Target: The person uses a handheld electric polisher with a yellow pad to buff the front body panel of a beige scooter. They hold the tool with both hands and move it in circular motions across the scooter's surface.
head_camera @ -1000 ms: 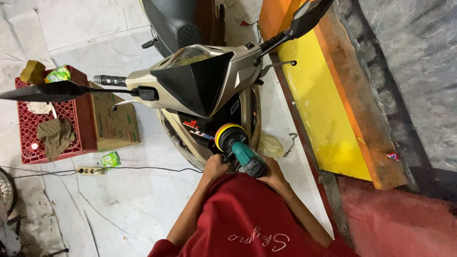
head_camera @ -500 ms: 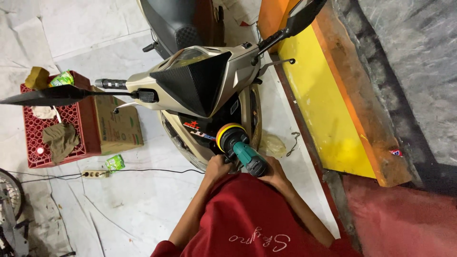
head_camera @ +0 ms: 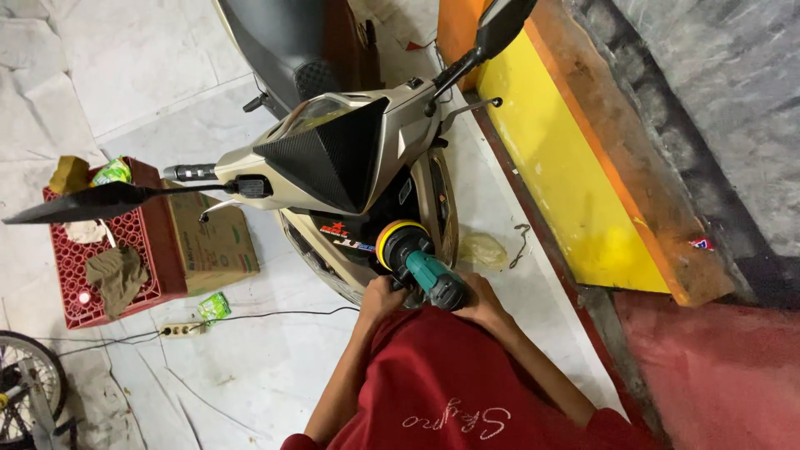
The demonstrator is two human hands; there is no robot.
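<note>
Both hands close around a teal handheld polisher [head_camera: 429,275]: the left hand [head_camera: 382,297] wraps the near side of its body, the right hand [head_camera: 482,304] clasps the rear grip. Its yellow foam pad [head_camera: 393,236] presses against the scooter's front panel [head_camera: 350,242], just below the beige handlebar cowl [head_camera: 333,154]. Judging by the pad's spot low on the front fairing, polishing looks under way here; which panels are finished cannot be told. Leftward, a red crate [head_camera: 108,250], a cardboard box [head_camera: 215,242] and a power strip [head_camera: 179,330] sit on the floor.
</note>
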